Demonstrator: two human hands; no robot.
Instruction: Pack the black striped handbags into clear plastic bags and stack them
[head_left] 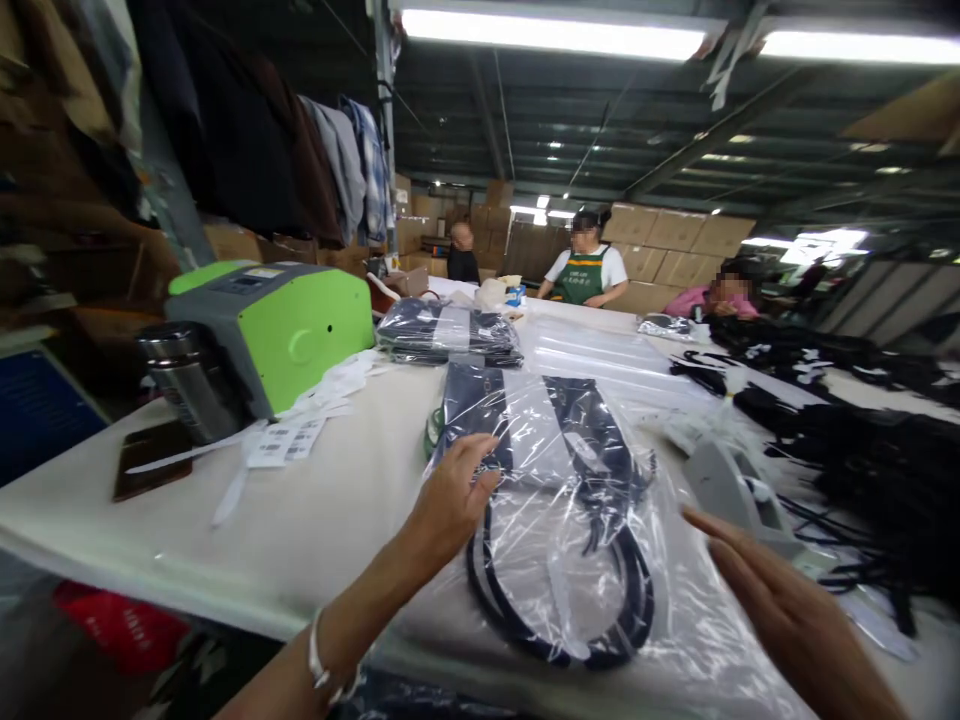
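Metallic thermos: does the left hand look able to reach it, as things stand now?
Probably yes. Between the left hand and the metallic thermos I see only white tabletop and flat printed labels, nothing tall, though it may need a stretch.

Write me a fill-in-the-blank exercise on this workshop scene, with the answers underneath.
1. The machine on the table has a side panel coloured bright ____.
2. A silver bangle circles the camera wearer's ____ wrist.
3. The looped dark strap lies ____ the left hand and the right hand.
4. The sleeves beside the co-worker's apron are coloured ____.

Missing words: green; left; between; white.
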